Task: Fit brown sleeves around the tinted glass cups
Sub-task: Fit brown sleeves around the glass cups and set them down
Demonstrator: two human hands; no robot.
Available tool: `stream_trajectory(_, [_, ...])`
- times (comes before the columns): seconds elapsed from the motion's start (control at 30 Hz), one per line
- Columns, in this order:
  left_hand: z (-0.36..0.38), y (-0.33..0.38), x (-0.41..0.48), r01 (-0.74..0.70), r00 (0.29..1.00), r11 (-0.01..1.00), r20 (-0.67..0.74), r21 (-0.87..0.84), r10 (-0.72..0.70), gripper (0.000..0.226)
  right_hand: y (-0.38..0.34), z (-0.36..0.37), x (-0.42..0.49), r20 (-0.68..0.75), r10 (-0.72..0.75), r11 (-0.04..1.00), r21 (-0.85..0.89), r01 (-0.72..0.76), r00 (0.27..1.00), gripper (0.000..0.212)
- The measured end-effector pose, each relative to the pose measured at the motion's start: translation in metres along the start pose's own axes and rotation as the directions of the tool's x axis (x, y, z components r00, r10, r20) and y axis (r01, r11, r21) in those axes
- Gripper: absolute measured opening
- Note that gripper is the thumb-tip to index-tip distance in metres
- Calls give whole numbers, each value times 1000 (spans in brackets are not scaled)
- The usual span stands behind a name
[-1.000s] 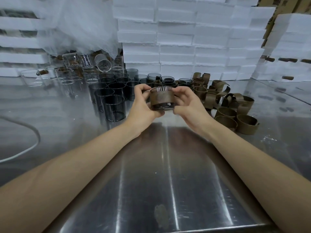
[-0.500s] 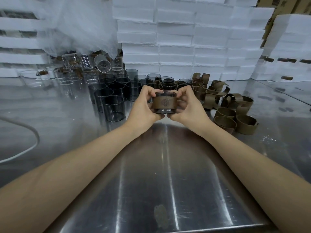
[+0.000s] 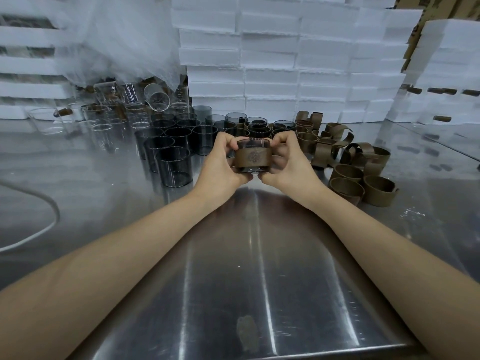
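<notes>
The near steel table [image 3: 259, 281] is left bare; passage is blocked far left by dark cups [image 3: 174, 165] and right by brown sleeves [image 3: 363, 172].

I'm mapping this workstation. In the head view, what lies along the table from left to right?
Clear glass cups → bare dark tinted glass cups → left hand → tinted glass cup wearing a brown sleeve → right hand → pile of loose brown sleeves.

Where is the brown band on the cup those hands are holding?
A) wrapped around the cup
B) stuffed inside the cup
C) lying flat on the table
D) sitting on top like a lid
A: the brown sleeve circles the tinted cup held between the left hand and right hand, with glass showing above it.
</notes>
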State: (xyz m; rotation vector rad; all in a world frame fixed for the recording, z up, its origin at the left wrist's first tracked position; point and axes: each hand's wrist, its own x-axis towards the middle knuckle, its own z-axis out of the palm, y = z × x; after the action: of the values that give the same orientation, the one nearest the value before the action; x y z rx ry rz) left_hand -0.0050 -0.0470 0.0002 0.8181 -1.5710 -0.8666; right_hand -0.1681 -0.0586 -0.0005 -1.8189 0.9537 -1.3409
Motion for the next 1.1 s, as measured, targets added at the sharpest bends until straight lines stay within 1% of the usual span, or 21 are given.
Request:
stream_trajectory(0.07, [0,-2,1,-5,1000,999,-10,33,5,60,-1,-1,-2,43,-4,1000,13,3,999,63])
stream_trajectory(0.13, [-1,-4,2,-15,1000,997,9,81,14,62,-1,-2,-3,66,-16,999,-40,19,998,67])
stream_trajectory(0.23, [-2,-8,2,-48,995,983,93,179,31,75,0,-5,-4,49,-21,994,-106,27,999,67])
stream_trajectory(0.3, [-6,-10,3,-74,990,963,134,259,41,78,1,-6,-4,29,-16,992,-127,19,999,66])
stream_trajectory(0.4, [-16,-11,5,-125,979,908,197,401,47,81,1,-6,-4,30,0,990,-144,5,1000,63])
stream_trajectory(0.47, [-19,-10,5,-141,973,886,226,441,42,82,1,-6,-4,30,8,987,-163,-3,1000,63])
stream_trajectory(0.57, [-19,-9,5,-154,969,884,241,442,49,75,-1,-6,-4,31,10,978,-207,-3,999,60])
stream_trajectory(0.67, [-19,-9,5,-156,965,886,257,437,44,66,-1,-6,-5,35,17,971,-238,-8,999,53])
stream_trajectory(0.77, [-20,-10,6,-153,964,889,261,431,40,62,-3,-5,-5,38,19,959,-285,-8,999,48])
stream_trajectory(0.9, [-18,-12,6,-133,968,889,249,439,22,66,-3,-4,-6,43,26,940,-340,-10,999,47])
stream_trajectory(1.03, [-16,-11,4,-108,966,886,259,452,-15,78,-3,-4,-5,39,27,930,-367,-10,999,47])
stream_trajectory(1.1, [-15,-11,4,-96,970,895,242,435,-13,77,-4,-5,-5,62,47,932,-363,-21,997,49])
